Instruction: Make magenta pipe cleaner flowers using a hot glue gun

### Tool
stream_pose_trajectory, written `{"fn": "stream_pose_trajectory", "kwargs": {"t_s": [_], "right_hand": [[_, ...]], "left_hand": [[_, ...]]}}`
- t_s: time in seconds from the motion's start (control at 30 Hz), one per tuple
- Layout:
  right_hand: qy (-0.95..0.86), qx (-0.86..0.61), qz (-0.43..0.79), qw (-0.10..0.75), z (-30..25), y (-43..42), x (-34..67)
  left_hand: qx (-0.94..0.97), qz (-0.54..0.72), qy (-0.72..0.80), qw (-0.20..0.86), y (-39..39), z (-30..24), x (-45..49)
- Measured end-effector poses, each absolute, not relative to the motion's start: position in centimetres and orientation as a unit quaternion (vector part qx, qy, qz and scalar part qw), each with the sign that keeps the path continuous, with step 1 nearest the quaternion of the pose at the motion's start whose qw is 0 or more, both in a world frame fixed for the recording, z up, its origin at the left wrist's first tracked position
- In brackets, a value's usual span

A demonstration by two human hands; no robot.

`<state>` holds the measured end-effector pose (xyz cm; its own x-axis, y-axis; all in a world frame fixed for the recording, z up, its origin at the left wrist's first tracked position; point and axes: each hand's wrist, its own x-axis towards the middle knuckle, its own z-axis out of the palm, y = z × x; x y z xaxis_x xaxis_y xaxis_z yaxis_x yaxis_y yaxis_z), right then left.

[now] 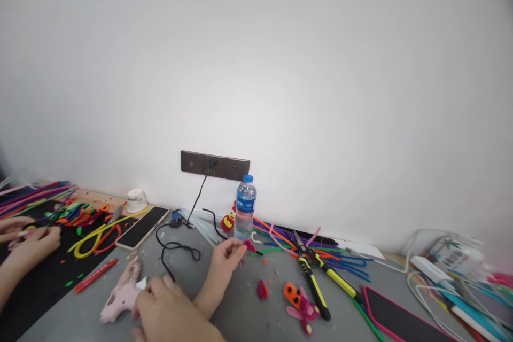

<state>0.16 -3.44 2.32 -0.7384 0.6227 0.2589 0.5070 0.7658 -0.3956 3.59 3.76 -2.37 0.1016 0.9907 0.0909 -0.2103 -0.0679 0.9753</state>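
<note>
Around lower centre, I see a bottle [246, 203] and pliers [303, 253] near my left hand [224, 264], pinching a magenta piece [250, 246]; lower left, my crossed-over right hand [162, 302] meets the pink glue gun [122, 297], grip unclear.

Left hand's [227, 257] fingertips cover part of magenta piece [250, 246]; forearm below slips from sight behind right arm. Fingers of right hand [160, 304] mask one side of pink glue gun [117, 302], grip unclear. Bottom edge crops pink-rimmed phone [401, 316]. At far left, co-worker's hands [42, 246] hold object too small to identify, arms cut by frame. Bottle [245, 206] hides part of red toy [227, 223]; label's fine print unreadable.
</note>
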Motion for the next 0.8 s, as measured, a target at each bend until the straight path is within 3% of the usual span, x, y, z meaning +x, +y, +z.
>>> {"fn": "stream_pose_trajectory", "kwargs": {"t_s": [0.13, 0.2, 0.4, 0.57, 0.8], "right_hand": [[-0.910, -0.239, 0.283, 0.186, 5.1, -3.8, 7.1], [-0.867, -0.316, 0.336, 0.186, 6.1, -3.3, 11.3], [-0.744, -0.593, 0.236, 0.198, 3.7, 1.2, 21.5], [-0.748, -0.588, 0.225, 0.211, -0.2, 3.7, 23.6], [-0.764, -0.575, 0.185, 0.225, -1.7, 4.1, 22.8]], "left_hand": [[0.480, 0.548, 0.401, 0.556, 4.2, -2.0, 3.2], [0.478, 0.544, 0.403, 0.560, 4.4, -2.0, 3.0], [0.467, 0.573, 0.411, 0.533, 4.8, -1.9, 2.4], [0.464, 0.566, 0.415, 0.540, 4.9, -1.9, 2.3], [0.471, 0.557, 0.420, 0.540, 5.1, -2.2, 2.3]]}}
